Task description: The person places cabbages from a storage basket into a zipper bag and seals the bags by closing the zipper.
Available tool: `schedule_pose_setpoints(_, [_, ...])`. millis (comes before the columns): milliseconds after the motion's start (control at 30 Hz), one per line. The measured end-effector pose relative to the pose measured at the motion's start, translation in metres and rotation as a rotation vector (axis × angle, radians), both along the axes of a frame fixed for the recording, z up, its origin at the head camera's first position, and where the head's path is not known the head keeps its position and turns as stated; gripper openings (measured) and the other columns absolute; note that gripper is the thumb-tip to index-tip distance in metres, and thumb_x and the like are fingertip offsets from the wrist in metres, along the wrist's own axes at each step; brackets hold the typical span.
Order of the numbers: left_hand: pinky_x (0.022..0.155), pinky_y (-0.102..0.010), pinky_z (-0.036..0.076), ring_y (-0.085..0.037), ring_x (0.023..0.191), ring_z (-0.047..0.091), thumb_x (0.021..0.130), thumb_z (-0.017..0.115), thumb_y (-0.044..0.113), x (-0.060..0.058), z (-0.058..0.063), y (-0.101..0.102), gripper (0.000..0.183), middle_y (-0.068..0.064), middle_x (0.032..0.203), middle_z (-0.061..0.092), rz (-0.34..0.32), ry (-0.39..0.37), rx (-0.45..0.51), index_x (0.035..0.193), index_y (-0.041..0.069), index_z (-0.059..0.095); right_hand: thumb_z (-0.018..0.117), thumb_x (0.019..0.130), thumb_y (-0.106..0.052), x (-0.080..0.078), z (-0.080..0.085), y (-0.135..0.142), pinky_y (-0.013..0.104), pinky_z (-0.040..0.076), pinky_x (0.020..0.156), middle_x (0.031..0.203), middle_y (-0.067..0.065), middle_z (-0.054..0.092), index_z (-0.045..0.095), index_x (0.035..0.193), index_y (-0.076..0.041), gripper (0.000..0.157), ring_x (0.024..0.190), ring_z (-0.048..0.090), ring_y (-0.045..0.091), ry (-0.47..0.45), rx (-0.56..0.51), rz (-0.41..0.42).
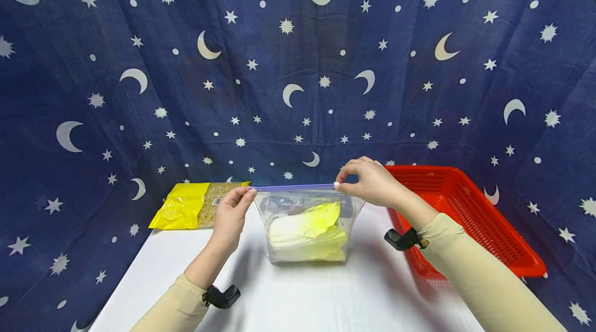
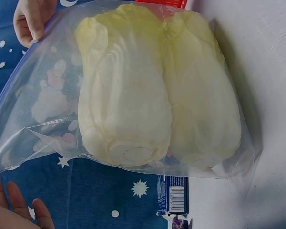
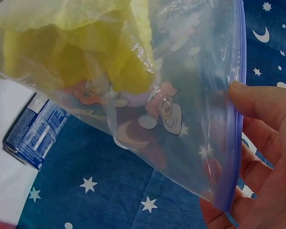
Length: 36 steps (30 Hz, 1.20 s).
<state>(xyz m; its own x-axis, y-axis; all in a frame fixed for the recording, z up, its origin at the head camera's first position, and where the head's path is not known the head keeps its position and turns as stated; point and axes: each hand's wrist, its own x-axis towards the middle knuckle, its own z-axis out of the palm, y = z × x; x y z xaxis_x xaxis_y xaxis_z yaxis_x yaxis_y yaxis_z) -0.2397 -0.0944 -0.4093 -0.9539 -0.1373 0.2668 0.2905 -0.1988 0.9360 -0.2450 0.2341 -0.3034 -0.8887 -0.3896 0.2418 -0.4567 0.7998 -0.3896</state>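
A clear zip bag [image 1: 307,196] with a purple top strip stands upright on the white table. Inside it lie two napa cabbages, one [image 2: 128,90] beside the other [image 2: 200,90], with pale stems and yellow leaves. At the strip's left end my left hand [image 1: 231,215] pinches the bag between thumb and fingers. My right hand [image 1: 370,183] pinches the strip nearer its right end, where a small white slider [image 1: 336,185] shows at the fingertips. In the right wrist view, the thumb of the right hand [image 3: 271,152] lies on the strip, and cartoon prints show on the bag.
Behind my left hand lies a yellow package [image 1: 183,208] with a see-through part showing beige contents. A red plastic basket [image 1: 503,228] stands at the right, under my right forearm. A blue printed box [image 3: 35,131] sits behind the bag. A star-and-moon curtain [image 1: 261,130] hangs at the back.
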Motion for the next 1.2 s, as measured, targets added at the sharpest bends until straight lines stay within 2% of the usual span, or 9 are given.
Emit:
schedule_pose_setpoints(300, [0.095, -0.027, 0.046, -0.014, 0.098, 0.058, 0.097, 0.07, 0.007, 0.0, 0.001, -0.001, 0.005, 0.007, 0.093, 0.066, 0.001, -0.008, -0.004, 0.102, 0.005, 0.069, 0.079, 0.09, -0.034, 0.0, -0.001, 0.006, 0.056, 0.035, 0.107, 0.108, -0.006, 0.07, 0.076, 0.091, -0.026, 0.009, 0.12, 0.052, 0.026, -0.001, 0.003, -0.01])
schedule_pose_setpoints(833, [0.096, -0.027, 0.047, -0.014, 0.098, 0.059, 0.096, 0.071, 0.006, 0.001, 0.001, 0.0, 0.007, 0.006, 0.094, 0.067, 0.0, -0.004, -0.001, 0.103, 0.005, 0.069, 0.079, 0.089, -0.031, 0.001, -0.004, 0.014, 0.052, 0.045, 0.097, 0.103, -0.007, 0.071, 0.076, 0.09, -0.027, 0.005, 0.115, 0.054, 0.025, -0.004, -0.008, -0.036])
schedule_pose_setpoints(1200, [0.095, -0.027, 0.047, -0.014, 0.098, 0.059, 0.098, 0.069, 0.007, 0.0, 0.001, 0.0, 0.005, 0.005, 0.095, 0.067, -0.011, 0.0, 0.002, 0.102, 0.006, 0.068, 0.08, 0.088, -0.031, 0.001, -0.008, 0.023, 0.05, 0.044, 0.098, 0.102, -0.007, 0.071, 0.075, 0.088, -0.028, 0.006, 0.114, 0.055, 0.025, 0.031, -0.032, -0.024])
